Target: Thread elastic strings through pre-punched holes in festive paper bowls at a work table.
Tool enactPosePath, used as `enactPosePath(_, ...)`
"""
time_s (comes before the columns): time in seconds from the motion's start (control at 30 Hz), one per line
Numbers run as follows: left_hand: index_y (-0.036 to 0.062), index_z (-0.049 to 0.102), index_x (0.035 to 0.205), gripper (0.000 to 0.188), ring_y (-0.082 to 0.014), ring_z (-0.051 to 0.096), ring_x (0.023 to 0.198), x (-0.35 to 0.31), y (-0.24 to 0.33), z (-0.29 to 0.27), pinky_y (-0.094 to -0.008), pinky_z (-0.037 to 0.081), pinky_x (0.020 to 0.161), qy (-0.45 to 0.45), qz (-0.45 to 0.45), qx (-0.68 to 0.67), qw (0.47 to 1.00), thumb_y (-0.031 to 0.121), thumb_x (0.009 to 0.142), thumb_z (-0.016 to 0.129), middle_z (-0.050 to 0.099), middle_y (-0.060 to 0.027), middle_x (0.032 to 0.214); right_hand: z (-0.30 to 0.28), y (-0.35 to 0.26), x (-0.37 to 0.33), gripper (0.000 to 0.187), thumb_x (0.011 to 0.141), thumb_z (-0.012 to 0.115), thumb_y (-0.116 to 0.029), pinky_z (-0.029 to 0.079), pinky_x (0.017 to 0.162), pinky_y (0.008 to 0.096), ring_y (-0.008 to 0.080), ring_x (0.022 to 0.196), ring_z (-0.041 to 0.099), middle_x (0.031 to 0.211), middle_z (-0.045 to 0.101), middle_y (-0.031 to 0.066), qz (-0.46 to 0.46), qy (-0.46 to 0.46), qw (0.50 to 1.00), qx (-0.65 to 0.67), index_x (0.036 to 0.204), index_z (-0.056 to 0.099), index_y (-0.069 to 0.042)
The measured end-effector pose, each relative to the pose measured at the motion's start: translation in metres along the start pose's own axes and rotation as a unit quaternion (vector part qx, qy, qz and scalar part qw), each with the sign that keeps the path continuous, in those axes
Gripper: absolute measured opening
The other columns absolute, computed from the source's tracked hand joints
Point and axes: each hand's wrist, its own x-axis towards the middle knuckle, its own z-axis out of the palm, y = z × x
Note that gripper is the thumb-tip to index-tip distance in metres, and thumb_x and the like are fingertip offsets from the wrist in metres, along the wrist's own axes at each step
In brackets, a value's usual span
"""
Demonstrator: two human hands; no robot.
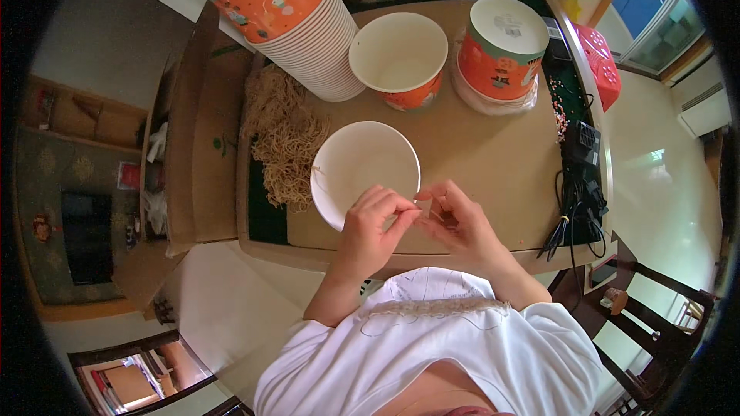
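- Head view, the pale open tub (364, 160) as landmark: it rests on the tan sheet (493, 169) covering much of the desk (293, 256), its mouth toward the viewer.
- Left hand (372, 227): in front of the tub's near rim; grip narrow, thumb and forefinger drawn together.
- Right hand (459, 219): just right of the tub, fingertips close to those of the left; grip narrow, fingers bent. Whether either hand pinches something fine, I cannot tell from where I stand.
- Beige string (285, 135): a tangled heap just left of the tub, strands reaching its rim.
- Beyond the tub: an orange-sided open tub (398, 54); a nested stack of tubs (308, 38) to its left; an upside-down tub (505, 58) to its right.
- Well right of the tub: black cables (570, 212) and small scattered pieces (558, 112).
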Motion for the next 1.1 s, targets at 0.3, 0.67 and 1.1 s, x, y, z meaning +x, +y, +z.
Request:
enactPosePath(0.3,-0.0004,0.051,0.076,0.02,-0.0309,0.05,0.071,0.0,0.001,0.002,-0.0389,0.04,0.064,-0.042,-0.05,-0.028,0.998,0.011,0.092,0.055,0.05,-0.0129,0.072,0.005,0.007,-0.006,0.006,0.089,0.064,-0.005,0.029,0.049,0.0182,0.0002,0.056,0.037,0.065,0.049,-0.0058,0.014,0.051,0.998,0.045,0.092,0.06,-0.001)
enactPosePath(0.67,0.0011,0.042,0.087,0.008,-0.0302,0.047,0.075,-0.003,-0.003,0.014,-0.0376,0.04,0.069,-0.054,-0.035,-0.072,0.995,0.004,0.094,0.044,0.045,-0.0143,0.082,0.006,0.014,-0.004,0.007,0.089,0.065,-0.007,0.028,0.048,0.0166,-0.0017,0.055,0.037,0.066,0.054,-0.0074,0.07,0.088,0.984,0.142,0.091,0.065,-0.001)
enactPosePath(1.1,-0.0001,0.053,0.12,0.045,-0.0306,0.058,0.1,-0.008,-0.019,0.022,-0.035,0.047,0.085,-0.032,-0.003,0.18,0.983,0.004,0.077,0.066,0.058,-0.0165,0.11,0.006,0.064,0.014,0.006,0.08,0.068,0.0,0.05,0.07,0.0237,0.0117,0.084,0.058,0.099,0.058,0.0075,-0.052,0.186,0.976,0.097,0.085,0.064,0.001)
